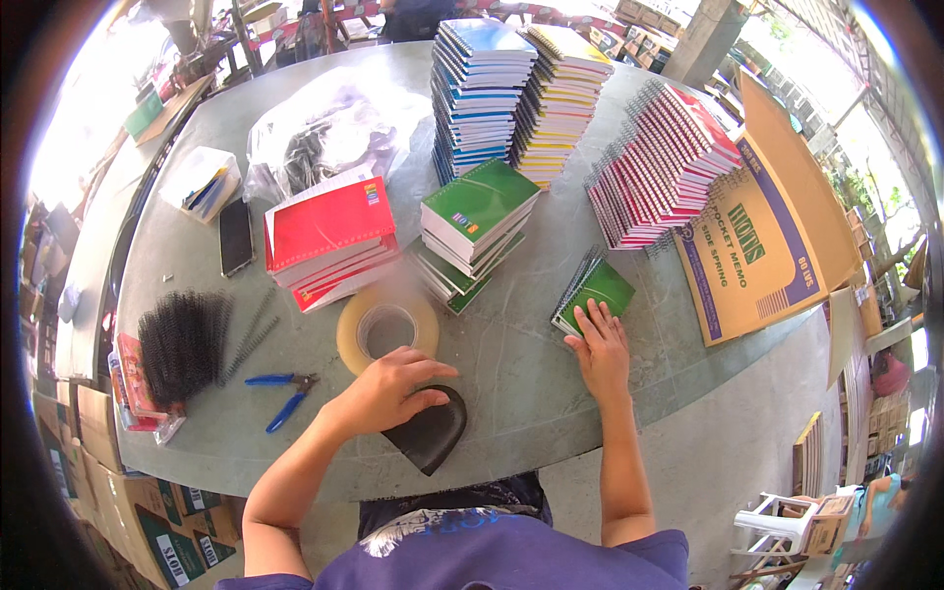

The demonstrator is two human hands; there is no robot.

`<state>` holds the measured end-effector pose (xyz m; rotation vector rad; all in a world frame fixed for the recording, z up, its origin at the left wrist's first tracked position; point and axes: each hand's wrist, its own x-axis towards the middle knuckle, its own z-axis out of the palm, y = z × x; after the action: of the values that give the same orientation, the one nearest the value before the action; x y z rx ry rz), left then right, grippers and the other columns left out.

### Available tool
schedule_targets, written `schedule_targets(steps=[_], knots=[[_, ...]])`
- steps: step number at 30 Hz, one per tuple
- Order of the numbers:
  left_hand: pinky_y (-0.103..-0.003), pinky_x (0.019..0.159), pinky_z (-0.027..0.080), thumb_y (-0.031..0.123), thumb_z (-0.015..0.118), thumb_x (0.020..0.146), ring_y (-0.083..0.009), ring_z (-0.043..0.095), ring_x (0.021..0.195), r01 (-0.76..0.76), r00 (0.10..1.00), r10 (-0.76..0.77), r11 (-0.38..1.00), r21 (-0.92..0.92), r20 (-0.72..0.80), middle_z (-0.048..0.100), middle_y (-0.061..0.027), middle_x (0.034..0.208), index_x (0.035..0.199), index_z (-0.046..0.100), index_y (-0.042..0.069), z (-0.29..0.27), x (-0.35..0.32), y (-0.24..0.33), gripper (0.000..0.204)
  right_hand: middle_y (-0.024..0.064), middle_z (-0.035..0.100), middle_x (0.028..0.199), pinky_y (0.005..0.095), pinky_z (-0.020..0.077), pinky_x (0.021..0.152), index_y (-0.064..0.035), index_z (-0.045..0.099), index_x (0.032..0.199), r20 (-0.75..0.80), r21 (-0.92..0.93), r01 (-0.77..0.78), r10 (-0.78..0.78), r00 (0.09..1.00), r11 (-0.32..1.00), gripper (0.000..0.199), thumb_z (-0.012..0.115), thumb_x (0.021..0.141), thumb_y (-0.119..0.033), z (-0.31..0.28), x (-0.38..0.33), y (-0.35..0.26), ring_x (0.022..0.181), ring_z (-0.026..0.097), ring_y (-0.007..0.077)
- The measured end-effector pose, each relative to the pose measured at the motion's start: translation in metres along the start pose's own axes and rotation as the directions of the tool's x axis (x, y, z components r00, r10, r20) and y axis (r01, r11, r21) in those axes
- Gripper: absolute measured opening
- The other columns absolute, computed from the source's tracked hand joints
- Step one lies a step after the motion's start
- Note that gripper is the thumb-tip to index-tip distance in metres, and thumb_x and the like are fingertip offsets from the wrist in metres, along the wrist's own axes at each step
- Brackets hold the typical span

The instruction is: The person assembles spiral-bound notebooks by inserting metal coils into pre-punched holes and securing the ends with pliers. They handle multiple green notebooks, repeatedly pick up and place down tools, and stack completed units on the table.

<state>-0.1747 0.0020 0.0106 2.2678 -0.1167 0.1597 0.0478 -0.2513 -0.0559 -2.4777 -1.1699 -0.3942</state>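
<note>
My right hand (603,354) lies with its fingers stretched over a small pile of green spiral notebooks (612,285), touching the near cover. Over a dark rounded flat pad (433,438) hovers or rests my left hand (393,388), thumb and fingers apart; I cannot tell whether it touches the pad. Just beyond it lies a wide roll of clear tape (347,334). Farther off stand a stack of green notebooks (482,206) and a stack of red ones (329,231), neither showing a full wire spiral. Blue-handled pliers (285,398) lie left of my left forearm.
Tall stacks of blue (477,98) and yellow (560,108) spiral notebooks stand at the back. Red spiral notebooks (659,167) lean beside an open cardboard box (762,246) at right. Black wire coils (184,344), a phone (236,238) and a plastic bag (334,123) lie at left.
</note>
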Motion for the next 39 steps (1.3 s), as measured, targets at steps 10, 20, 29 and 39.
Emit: schedule_targets(steps=[10,20,29,39], knots=[[-0.038,0.074,0.048,0.015,0.069,0.08,-0.0293,0.058,0.085,-0.03,0.985,0.033,0.999,0.025,-0.17,0.063,-0.0109,0.09,0.102,0.066,0.008,0.0,-0.019,-0.003,0.023,0.0148,0.062,0.117,0.0453,0.0401,0.098,-0.0054,0.065,0.109,0.054,0.106,0.019,-0.025,0.998,0.994,0.029,0.062,0.086,-0.023,-0.018,0.017,-0.008,0.116,0.054,0.0319],[-0.038,0.075,0.049,0.011,0.071,0.078,-0.0292,0.059,0.086,-0.028,0.979,0.057,0.988,0.15,-0.195,0.063,-0.0102,0.092,0.1,0.067,0.006,-0.013,-0.04,0.033,0.024,0.0124,0.064,0.108,0.0381,0.0468,0.088,-0.0024,0.064,0.105,-0.258,0.106,0.302,-0.267,0.929,0.948,0.031,0.069,0.078,-0.017,-0.002,0.139,-0.145,0.102,0.06,0.0278],[-0.037,0.075,0.049,0.013,0.072,0.077,-0.0291,0.06,0.087,0.019,0.982,-0.015,1.0,0.021,-0.187,0.064,-0.0119,0.091,0.1,0.066,0.005,-0.004,-0.02,0.024,0.025,0.0171,0.062,0.114,0.038,0.0473,0.09,-0.0029,0.065,0.104,-0.159,0.264,0.242,-0.205,0.966,0.934,0.03,0.069,0.079,-0.02,-0.011,0.134,-0.133,0.106,0.059,0.0318],[-0.03,0.067,0.05,0.012,0.07,0.081,-0.0156,0.063,0.075,0.257,0.907,-0.302,0.949,-0.181,-0.293,0.066,-0.0091,0.086,0.106,0.064,0.003,-0.011,-0.047,0.003,0.028,0.0145,0.059,0.12,0.0402,0.0424,0.093,0.0004,0.057,0.119,0.163,0.817,-0.55,0.844,0.51,0.175,0.044,0.06,0.09,-0.033,0.032,0.032,0.107,0.109,0.056,0.0271]])
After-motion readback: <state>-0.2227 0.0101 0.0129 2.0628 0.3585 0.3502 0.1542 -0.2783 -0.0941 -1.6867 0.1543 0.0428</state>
